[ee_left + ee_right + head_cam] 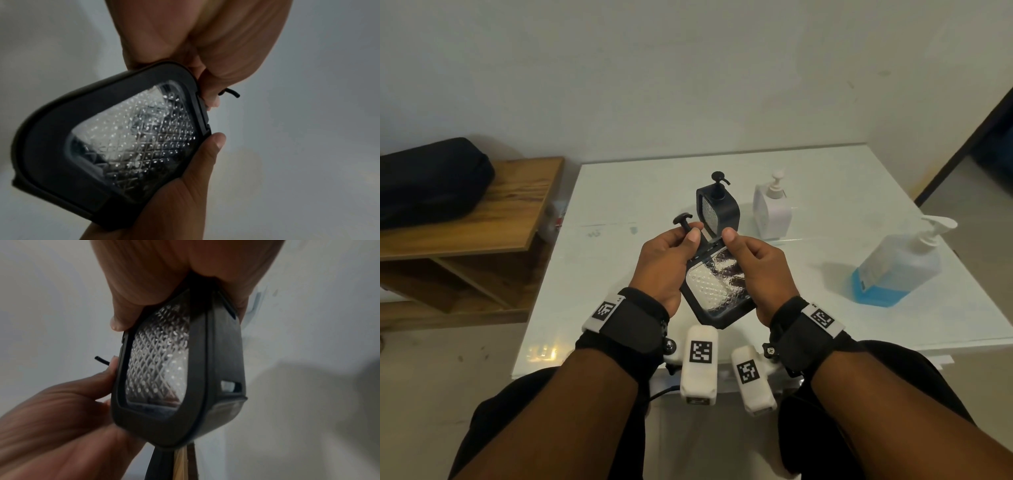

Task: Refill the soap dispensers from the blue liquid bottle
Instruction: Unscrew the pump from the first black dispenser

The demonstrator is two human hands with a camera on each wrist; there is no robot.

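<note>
A black soap dispenser [717, 291] with a clear diamond-patterned window is held tilted above the table's near edge. My right hand [743, 253] grips its body, thumb on the upper rim. My left hand [681, 240] pinches its black pump [683, 219] at the top. In the left wrist view the dispenser [115, 138] fills the middle and the pump nozzle [232, 93] pokes out past my fingers. The right wrist view shows the same dispenser [185, 369] edge-on. The blue liquid bottle [897, 263] stands at the right, about a quarter full.
A second black dispenser [717, 205] and a white dispenser [772, 209] stand upright mid-table on the white table [619, 274]. A wooden shelf [493, 219] at the left carries a black case [431, 181]. The wall is close behind the table.
</note>
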